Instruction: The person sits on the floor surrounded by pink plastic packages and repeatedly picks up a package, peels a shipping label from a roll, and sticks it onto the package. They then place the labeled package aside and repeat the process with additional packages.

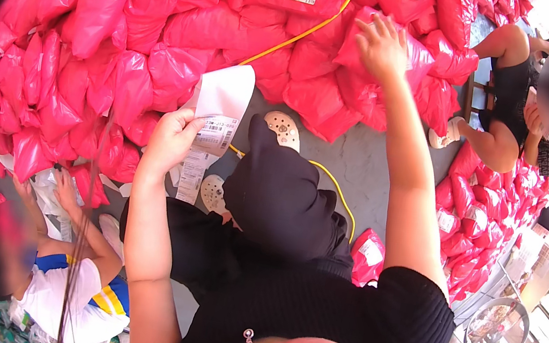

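Overall, pink heap: on my feed I see a broad mound of glossy pink parcels (189,31) filling the left and top, several bearing white printed labels.
Smaller pile: I find more of the same pink bags (483,216) at the right.
Co-workers: I make out a person in a white shirt (57,302) at lower left, hands at the heap's edge, and a seated person in dark clothes (511,81) at upper right.
Reached parcel: one pink bag (350,53) lies on the heap's near side, under the wearer's right hand (382,47).
Right fingers: spread well apart, laid over the top of that bag.
Paper labels: a white strip (224,100) curls up above the wearer's left hand (171,139) and trails below it.
Left fingers: pinched together, thumb on top, gripping the paper.
Clogs: I see two pale perforated ones (283,130) on grey floor.
Yellow cord: a thin line (306,32) crosses the heap.
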`<state>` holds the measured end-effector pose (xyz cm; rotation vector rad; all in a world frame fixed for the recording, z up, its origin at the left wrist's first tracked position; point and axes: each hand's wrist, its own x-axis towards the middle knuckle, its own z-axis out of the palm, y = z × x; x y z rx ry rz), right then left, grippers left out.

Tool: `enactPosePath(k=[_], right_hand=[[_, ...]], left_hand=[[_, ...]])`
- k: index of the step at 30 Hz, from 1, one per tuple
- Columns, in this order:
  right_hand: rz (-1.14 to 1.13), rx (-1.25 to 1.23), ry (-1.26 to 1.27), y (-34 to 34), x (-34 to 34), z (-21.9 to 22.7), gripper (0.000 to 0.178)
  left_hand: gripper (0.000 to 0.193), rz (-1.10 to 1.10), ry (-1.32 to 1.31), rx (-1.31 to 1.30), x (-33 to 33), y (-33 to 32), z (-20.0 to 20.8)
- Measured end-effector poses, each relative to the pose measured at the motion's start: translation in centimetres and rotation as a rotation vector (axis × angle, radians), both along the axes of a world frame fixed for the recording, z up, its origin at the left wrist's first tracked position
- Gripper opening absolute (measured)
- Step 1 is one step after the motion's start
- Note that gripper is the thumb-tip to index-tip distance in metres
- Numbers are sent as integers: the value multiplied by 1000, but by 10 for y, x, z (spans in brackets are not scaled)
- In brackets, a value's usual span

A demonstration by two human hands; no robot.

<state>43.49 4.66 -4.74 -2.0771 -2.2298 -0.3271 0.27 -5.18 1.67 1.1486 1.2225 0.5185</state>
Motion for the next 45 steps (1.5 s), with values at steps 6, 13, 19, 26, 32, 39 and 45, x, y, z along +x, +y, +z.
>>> enactPosePath(k=[6,13,19,26,32,39,45], right_hand=[[91,-26,-36,-23,-24,69,62],[261,-1564,700,-173,-27,201,23],[251,-2031,897,-300,-74,187,40],[61,-1998,1119,-305,-80,174,40],[133,-2084,1045,-291,-97,177,39],[113,-2113,922,-280,-70,139,39],[138,-2014,1008,-270,-59,135,37]], left_hand=[[16,90,-90,-52,-15,4,-7],[14,175,-162,-49,-44,26,-4],[22,78,-36,15,-78,51,-31],[21,162,-150,1,-81,44,-18],[18,202,-182,5,-74,42,-8],[14,214,-197,-16,-66,46,-7],[14,214,-129,-33,-54,45,-2]])
